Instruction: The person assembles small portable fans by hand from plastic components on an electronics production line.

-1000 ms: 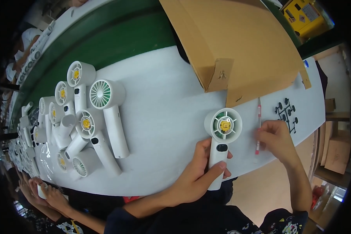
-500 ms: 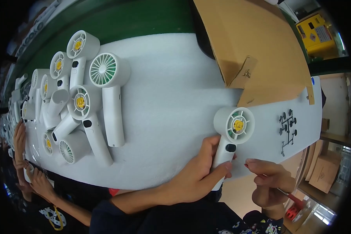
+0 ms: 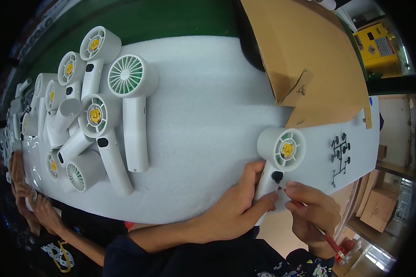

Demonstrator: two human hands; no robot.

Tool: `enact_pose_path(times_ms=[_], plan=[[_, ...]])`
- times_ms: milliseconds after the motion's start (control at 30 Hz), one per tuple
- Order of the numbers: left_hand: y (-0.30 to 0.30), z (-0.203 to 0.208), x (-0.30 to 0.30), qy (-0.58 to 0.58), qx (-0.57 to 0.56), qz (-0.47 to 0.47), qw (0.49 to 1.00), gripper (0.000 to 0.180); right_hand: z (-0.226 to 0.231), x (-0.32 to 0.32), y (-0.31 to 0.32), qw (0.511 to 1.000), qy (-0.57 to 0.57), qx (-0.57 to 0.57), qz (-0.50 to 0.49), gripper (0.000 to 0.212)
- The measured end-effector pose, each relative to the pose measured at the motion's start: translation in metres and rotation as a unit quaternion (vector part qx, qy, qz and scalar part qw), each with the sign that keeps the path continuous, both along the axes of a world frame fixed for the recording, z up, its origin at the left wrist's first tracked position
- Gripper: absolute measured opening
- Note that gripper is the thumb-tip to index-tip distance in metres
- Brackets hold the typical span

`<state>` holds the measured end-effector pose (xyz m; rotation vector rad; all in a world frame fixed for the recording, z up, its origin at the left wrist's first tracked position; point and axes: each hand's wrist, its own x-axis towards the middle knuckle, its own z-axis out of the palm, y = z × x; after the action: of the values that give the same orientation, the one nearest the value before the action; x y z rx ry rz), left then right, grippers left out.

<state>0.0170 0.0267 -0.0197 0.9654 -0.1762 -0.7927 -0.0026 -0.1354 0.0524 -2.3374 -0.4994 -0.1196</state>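
My left hand (image 3: 235, 207) is closed round the handle of a white handheld fan (image 3: 281, 150), its thumb across the front. The fan's head is up, with a yellow hub showing behind the spokes and a small black oval button on the upper handle. In my right hand (image 3: 314, 210) is a slim red pen-like tool (image 3: 327, 239), pinched between thumb and fingers. Its thin tip points at the handle just below the button; whether it touches cannot be made out. Beyond the hands lies a branched frame of small black parts (image 3: 340, 157).
Several white handheld fans (image 3: 135, 129) lie grouped on the left of the white table covering (image 3: 194, 120). A cardboard box (image 3: 314, 60) stands at the back right. At far left, another person's hands (image 3: 41, 210) hold a white part. A yellow cabinet (image 3: 376, 48) stands beyond.
My right hand has moved left to the fan, bringing the tool's tip close to the button. The left hand keeps its hold on the fan. The view has shifted slightly.
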Motion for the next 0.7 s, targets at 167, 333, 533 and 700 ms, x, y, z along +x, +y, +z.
enact_pose_path(times_ms=[167, 333, 533, 700], plan=[[-0.001, -0.004, -0.004, -0.044, 0.031, 0.02, 0.998, 0.045, -0.014, -0.004, 0.003, 1.0, -0.01, 0.002, -0.028, 0.028], [-0.001, 0.005, 0.0, -0.084, 0.137, 0.015, 0.987, 0.043, -0.04, -0.01, 0.0, 0.992, -0.118, 0.016, -0.031, 0.02], [-0.003, 0.011, 0.0, -0.089, 0.16, 0.032, 0.982, 0.041, -0.049, -0.011, -0.003, 0.985, -0.17, -0.005, -0.005, 0.022], [-0.001, 0.005, 0.001, -0.006, 0.07, 0.019, 0.997, 0.04, -0.045, -0.016, -0.007, 0.981, -0.186, 0.058, 0.016, 0.026]])
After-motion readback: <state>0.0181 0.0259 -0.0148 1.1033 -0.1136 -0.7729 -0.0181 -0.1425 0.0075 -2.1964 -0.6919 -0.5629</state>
